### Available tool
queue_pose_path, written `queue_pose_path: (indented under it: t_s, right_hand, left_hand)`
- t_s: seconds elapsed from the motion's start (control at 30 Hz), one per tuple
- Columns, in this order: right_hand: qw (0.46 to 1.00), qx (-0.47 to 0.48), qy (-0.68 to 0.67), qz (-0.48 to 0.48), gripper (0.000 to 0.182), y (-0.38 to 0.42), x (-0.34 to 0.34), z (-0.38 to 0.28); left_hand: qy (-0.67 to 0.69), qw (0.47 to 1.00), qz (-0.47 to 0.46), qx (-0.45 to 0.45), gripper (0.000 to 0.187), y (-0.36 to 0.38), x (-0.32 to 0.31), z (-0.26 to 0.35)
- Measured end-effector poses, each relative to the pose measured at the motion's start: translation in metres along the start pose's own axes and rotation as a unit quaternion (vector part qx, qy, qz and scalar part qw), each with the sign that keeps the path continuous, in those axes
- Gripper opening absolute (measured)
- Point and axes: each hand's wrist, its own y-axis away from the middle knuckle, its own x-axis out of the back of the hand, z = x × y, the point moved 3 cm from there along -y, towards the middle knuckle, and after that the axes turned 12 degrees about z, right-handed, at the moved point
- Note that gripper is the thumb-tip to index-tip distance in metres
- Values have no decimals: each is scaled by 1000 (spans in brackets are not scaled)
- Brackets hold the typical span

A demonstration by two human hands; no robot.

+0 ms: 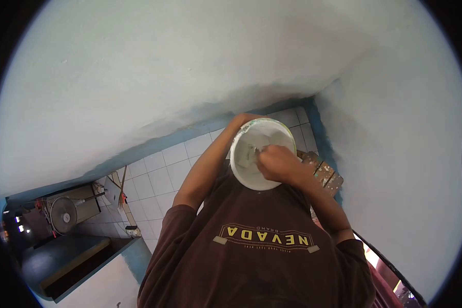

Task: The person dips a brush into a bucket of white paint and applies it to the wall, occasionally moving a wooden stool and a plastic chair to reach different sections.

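A white bucket [236, 163] is held in front of the dark printed shirt, its open top facing the camera. Whitish material lies inside it. My left hand [247, 118] is at the bucket's far upper left rim, its fingers mostly hidden behind the rim. Over the bucket's right side, my right hand [278, 163] is closed in a fist, with a small dark end of something showing at its fingers. That tool is mostly hidden and reaches toward the whitish material.
Pale walls [190, 66] with blue lower edges surround a white tiled floor [161, 179]. A paint-spotted wooden piece [327, 177] stands right of the bucket. A fan [63, 214] and a dark blue surface [61, 256] are at the lower left.
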Motion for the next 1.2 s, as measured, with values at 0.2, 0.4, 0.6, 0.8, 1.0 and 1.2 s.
queue_pose_path:
  t_s: [0.2,0.4,0.6,0.8,1.0,1.2]
  right_hand:
    - [985,15,-157,64,23,23,40,39]
    - [869,-137,-472,62,28,59,34,80]
    - [703,-178,-670,155,32,55,-16,117]
    - [808,-313,-433,248,36,-15,-148,238]
    - [826,-369,-322,278,40,-90,-141,257]
    - [806,-273,-350,392,42,-104,40,157]
  left_hand:
    - [44,999,6,-15,45,8,17,-15]
    - [96,994,27,-45,44,35,39,-41]
    - [130,989,46,-58,43,70,58,-77]
    - [181,977,83,-76,43,119,73,-128]
    - [259,951,136,-104,42,133,87,-150]
    - [343,914,171,-135,41,132,99,-158]
